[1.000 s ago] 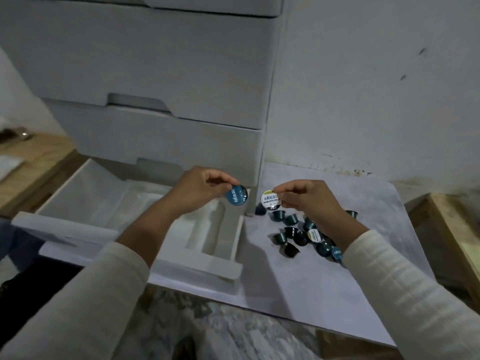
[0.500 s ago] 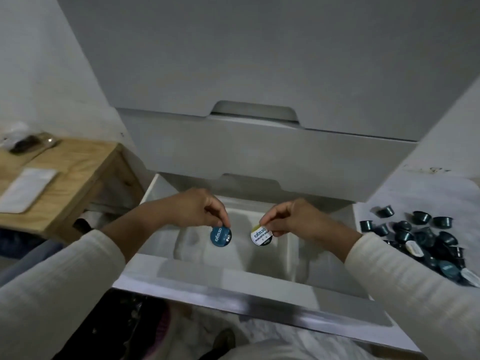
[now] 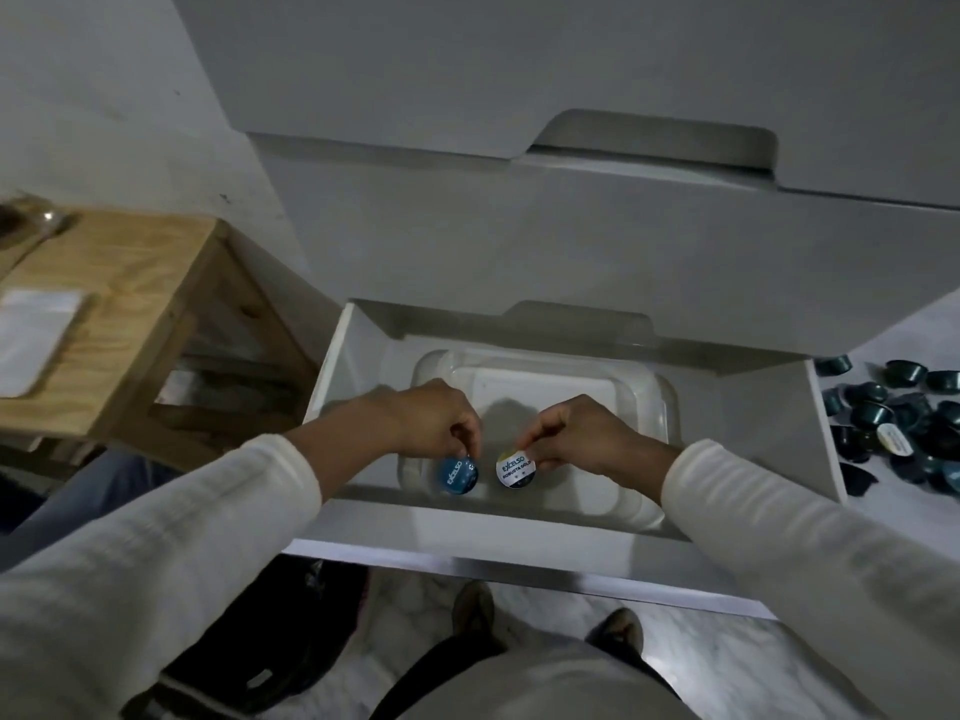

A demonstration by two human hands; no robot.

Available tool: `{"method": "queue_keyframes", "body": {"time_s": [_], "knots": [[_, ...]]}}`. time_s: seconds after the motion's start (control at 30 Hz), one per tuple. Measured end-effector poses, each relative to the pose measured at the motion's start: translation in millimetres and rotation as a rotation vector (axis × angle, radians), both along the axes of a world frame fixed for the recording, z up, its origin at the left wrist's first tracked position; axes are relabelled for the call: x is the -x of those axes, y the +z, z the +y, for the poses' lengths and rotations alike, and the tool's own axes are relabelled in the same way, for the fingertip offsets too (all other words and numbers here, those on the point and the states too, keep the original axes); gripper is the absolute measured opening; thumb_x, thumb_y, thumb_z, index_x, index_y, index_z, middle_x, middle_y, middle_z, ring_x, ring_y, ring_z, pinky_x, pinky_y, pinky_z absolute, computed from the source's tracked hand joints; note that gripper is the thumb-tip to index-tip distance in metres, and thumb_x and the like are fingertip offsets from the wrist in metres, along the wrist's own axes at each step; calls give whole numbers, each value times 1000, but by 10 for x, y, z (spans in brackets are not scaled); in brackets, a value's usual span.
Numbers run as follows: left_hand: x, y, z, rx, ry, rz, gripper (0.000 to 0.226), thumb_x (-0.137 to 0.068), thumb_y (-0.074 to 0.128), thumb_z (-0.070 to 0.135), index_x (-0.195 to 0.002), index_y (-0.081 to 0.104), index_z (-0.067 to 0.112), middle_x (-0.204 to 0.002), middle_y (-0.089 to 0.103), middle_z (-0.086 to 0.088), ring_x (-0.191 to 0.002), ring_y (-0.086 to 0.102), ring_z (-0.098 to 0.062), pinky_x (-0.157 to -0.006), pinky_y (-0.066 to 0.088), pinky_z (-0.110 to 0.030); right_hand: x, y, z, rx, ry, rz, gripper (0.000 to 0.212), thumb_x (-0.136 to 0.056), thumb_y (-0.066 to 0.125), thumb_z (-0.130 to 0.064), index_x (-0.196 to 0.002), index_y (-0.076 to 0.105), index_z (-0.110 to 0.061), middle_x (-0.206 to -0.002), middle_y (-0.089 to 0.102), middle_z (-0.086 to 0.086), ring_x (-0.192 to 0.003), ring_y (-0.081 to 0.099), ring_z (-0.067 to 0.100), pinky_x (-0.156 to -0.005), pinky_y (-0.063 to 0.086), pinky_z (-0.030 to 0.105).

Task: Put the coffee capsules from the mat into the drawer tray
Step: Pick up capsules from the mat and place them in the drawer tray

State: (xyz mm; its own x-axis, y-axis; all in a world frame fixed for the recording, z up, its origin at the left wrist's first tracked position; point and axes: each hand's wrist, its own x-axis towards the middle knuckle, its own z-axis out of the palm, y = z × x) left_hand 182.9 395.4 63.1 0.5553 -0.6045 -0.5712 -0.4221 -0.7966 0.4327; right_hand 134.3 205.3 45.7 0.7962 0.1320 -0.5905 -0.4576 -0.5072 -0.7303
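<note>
White plastic frames almost everything I see: the open drawer (image 3: 571, 537) of a pale drawer cabinet (image 3: 623, 241) is my landmark, pulled out below two closed fronts. Inside the drawer sits a clear tray (image 3: 644, 407) with rounded corners. My left hand (image 3: 431, 423) is over the tray's near left part, its fingertips pinching a blue-lidded coffee capsule (image 3: 457, 475) by the rim, the lid facing up at me and reading EXCELSO. My right hand (image 3: 576, 439) is just beside it, toward the drawer's right, pinching a white-lidded coffee capsule (image 3: 515, 469) with a yellow edge and the words ROBUSTA GOLD. Both capsules hang low at the tray's near edge, close together but not touching; I cannot tell whether either rests on the tray floor. To the right of the drawer, on a pale mat (image 3: 904, 517), lies a pile of dark capsules (image 3: 898, 423), mostly dark teal cups lying on their sides or upside down, one showing a white lid. To the left of the drawer stands a wooden stool (image 3: 135, 304) with a white sheet (image 3: 36, 340) on top. Below the drawer front I see my shoes (image 3: 618, 626) on marbled floor.
</note>
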Motion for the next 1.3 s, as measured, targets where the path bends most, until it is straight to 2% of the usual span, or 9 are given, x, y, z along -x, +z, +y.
{"method": "queue_keyframes", "body": {"time_s": [0.17, 0.3, 0.53, 0.7, 0.83, 0.97, 1.03, 1.17, 1.3], "knots": [[10, -34, 2, 4, -62, -35, 19, -89, 58, 16, -102, 70, 21, -104, 69, 4, -89, 53, -2, -58, 24, 14, -2, -61, 73, 68, 42, 34, 18, -74, 71, 0, -68, 70, -17, -73, 67, 7, -65, 63, 17, -83, 56, 37], [13, -32, 14, -39, -110, -28, 19, -89, 58, 16, -103, 69, 21, -103, 69, 3, -91, 57, -5, -49, 33, -3, -4, -58, 145, 93, 84, 37, 19, -74, 69, -1, -68, 70, -19, -78, 69, 11, -68, 64, 18, -82, 55, 38], [30, -24, 34, -74, -106, -72, 21, -87, 56, 11, -102, 69, 19, -102, 68, 0, -83, 56, -9, -52, 32, -11, -3, -50, 183, 58, 127, 100, 19, -74, 69, 4, -69, 67, -14, -69, 65, 5, -58, 63, 10, -55, 51, 14], [77, 20, 44, -48, -27, -100, 26, -91, 54, 19, -115, 63, 21, -110, 65, -2, -88, 60, -14, -59, 39, -14, 14, -15, 179, 101, 172, 85, 13, -78, 67, -10, -91, 66, -15, -97, 70, 16, -81, 66, 21, -84, 55, 38], [148, 133, 32, -29, 93, -190, 32, -94, 49, 31, -124, 54, 22, -120, 61, -4, -101, 59, -18, -82, 47, -26, 50, 159, 219, 369, 359, -131, 34, -89, 56, -29, -121, 56, -16, -119, 61, 4, -105, 57, 19, -88, 42, 24], [279, 211, -22, 21, 252, -401, 35, -97, 39, 34, -129, 47, 24, -130, 54, -3, -107, 56, -19, -77, 41, -25, 203, 256, 238, 469, 294, -347, 41, -94, 48, -29, -132, 46, -13, -134, 51, 9, -119, 49, 22, -99, 38, 28], [381, 221, -84, 88, 354, -478, 38, -98, 37, 34, -133, 43, 22, -136, 48, -3, -115, 52, -19, -85, 43, -27, 306, 271, 219, 535, 238, -451, 46, -95, 44, -30, -137, 39, -13, -142, 41, 7, -130, 39, 21, -106, 32, 28], [592, 209, -278, 248, 508, -572, 45, -97, 36, 33, -140, 33, 17, -143, 39, -4, -128, 41, -17, -103, 40, -30, 519, 291, 169, 706, 92, -735, 48, -93, 41, -33, -131, 46, -4, -137, 48, 14, -132, 42, 28, -110, 36, 40], [798, 295, -559, 299, 567, -623, 50, -98, 31, 36, -144, 21, 20, -150, 27, 1, -137, 27, -12, -109, 27, -22, 693, 408, 9, 820, -15, -843, 51, -90, 35, -39, -125, 52, -6, -129, 57, 14, -125, 50, 28, -101, 32, 35]]}}
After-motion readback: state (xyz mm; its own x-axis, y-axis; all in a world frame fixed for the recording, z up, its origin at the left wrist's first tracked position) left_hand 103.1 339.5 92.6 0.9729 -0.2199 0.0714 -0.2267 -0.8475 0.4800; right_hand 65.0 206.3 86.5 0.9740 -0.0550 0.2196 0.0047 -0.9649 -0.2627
